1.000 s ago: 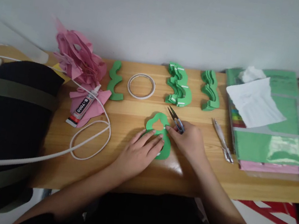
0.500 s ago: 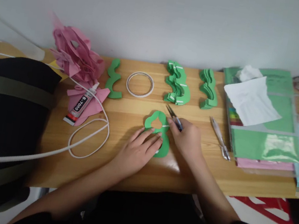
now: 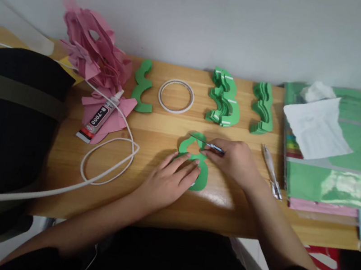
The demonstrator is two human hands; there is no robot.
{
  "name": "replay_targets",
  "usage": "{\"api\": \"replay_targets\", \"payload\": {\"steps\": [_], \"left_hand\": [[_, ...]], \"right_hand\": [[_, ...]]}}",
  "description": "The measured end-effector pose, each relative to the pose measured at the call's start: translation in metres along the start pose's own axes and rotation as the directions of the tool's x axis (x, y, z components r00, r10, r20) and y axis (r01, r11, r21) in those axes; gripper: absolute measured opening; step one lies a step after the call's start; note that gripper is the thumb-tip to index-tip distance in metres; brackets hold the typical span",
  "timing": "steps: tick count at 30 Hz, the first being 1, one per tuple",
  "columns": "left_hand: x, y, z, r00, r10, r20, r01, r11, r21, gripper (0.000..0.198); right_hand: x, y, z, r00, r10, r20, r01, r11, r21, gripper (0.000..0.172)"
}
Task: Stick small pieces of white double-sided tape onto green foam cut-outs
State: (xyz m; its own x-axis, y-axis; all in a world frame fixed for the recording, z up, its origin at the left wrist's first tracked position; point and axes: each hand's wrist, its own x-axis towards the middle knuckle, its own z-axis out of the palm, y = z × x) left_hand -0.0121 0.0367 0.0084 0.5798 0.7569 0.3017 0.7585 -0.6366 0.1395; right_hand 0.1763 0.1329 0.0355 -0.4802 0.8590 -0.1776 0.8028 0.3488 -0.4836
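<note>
My left hand [image 3: 171, 179] lies with its fingers spread flat over the lower half of a green paper cutout [image 3: 201, 181]. The cutout has two rounded loops with wood showing through the upper one; part of it is hidden under my fingers. Pinched in my right hand [image 3: 234, 162] is a pair of slim pointed tweezers [image 3: 214, 147], closed on the handle end. Their tips point left, across the upper loop of the cutout. Whether the tips touch the paper, I cannot tell.
Behind my hands are a wavy green strip [image 3: 143, 85], a tape roll [image 3: 176, 96] and two green stacks [image 3: 225, 99] [image 3: 263, 108]. Pink paper [image 3: 94, 48], a glue tube [image 3: 99, 117] and a white cable [image 3: 106, 173] lie left. A craft knife [image 3: 271, 170] and green packet [image 3: 327, 181] lie right.
The tweezers have swung from pointing up and left to lying nearly level over the upper loop. My left hand stays on the cutout. The whole view has shifted slightly.
</note>
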Motion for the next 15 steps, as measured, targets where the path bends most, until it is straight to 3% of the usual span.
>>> {"api": "replay_targets", "payload": {"steps": [15], "left_hand": [[0.002,0.0,-0.001,1.0,-0.002,-0.009,0.002,1.0,-0.029,0.028]], "right_hand": [[-0.008,0.009,0.013,0.997,0.014,-0.073,-0.013,1.0,0.01,0.016]]}}
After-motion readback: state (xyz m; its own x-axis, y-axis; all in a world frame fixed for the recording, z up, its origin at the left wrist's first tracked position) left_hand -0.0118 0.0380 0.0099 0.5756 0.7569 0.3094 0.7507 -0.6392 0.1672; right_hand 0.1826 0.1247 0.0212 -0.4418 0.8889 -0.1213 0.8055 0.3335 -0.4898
